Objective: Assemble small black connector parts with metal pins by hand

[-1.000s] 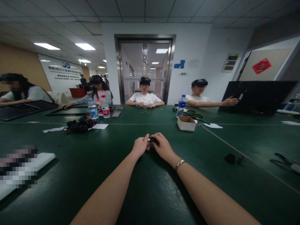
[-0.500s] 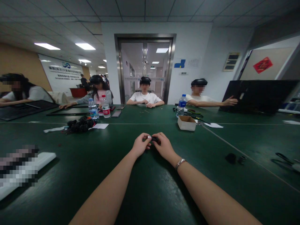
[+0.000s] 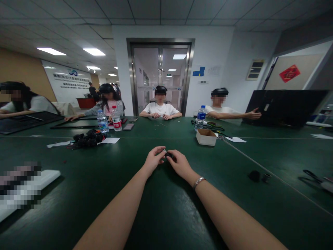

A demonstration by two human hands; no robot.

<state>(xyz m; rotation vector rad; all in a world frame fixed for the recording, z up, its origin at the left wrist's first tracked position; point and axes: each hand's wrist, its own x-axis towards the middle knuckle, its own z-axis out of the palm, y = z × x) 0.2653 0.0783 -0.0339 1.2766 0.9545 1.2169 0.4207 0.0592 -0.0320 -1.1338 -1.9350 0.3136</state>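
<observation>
My left hand (image 3: 154, 160) and my right hand (image 3: 180, 164) meet over the middle of the green table (image 3: 166, 208). Between them is a small black piece (image 3: 168, 154) with a pale, silvery end on its left side; its kind is too small to make out. The thumb and fingers of my right hand close round the black part. My left hand pinches at the silvery end. Fingers cover much of the piece. A metal bracelet circles my right wrist.
Ahead right stands a small open box (image 3: 206, 137), with a water bottle (image 3: 200, 118) behind it. Black cables (image 3: 88, 139) lie ahead left, near two bottles. A black cap-like piece (image 3: 254, 176) and a small cylinder (image 3: 266, 178) rest at right. Several people sit across the table.
My hands stay together around the small piece, with the fingers slightly shifted. My left fingers look a little straighter. Across the table, the middle person's hands have moved slightly.
</observation>
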